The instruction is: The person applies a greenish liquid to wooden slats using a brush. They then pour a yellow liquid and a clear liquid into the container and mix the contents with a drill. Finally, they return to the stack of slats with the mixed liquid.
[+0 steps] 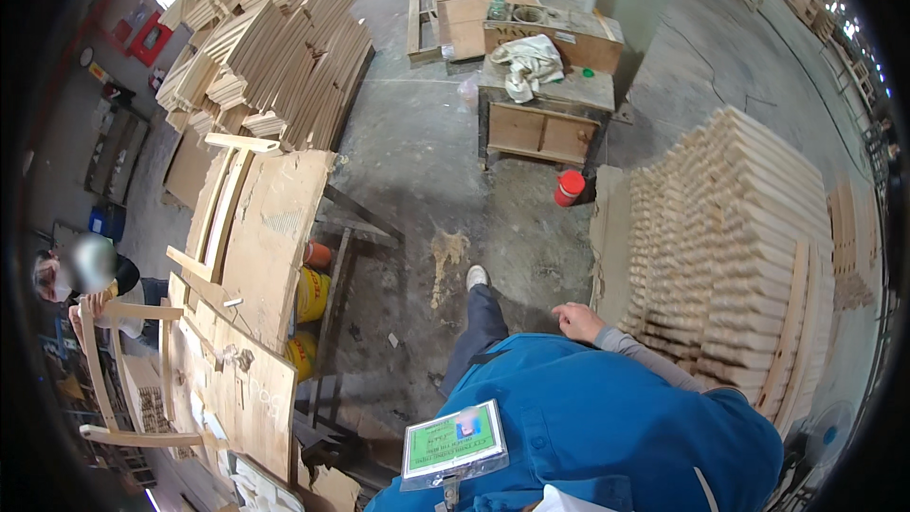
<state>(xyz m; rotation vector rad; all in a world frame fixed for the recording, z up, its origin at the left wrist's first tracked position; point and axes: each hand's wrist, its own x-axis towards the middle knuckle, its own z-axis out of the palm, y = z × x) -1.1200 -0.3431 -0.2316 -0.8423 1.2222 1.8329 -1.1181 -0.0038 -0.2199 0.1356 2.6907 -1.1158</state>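
The right hand (pixel 578 320) hangs low in front of the blue jacket, palm down, fingers loosely curled and holding nothing, just beside the stack (pixel 730 246) of pale, sawn wooden slats at the person's right. The left hand is out of view. The concrete floor (pixel 427 142) is stained and dusty; plywood sheets (pixel 261 237) lean left.

right hand (pixel 576 320) raised, fingers loosely curled, empty
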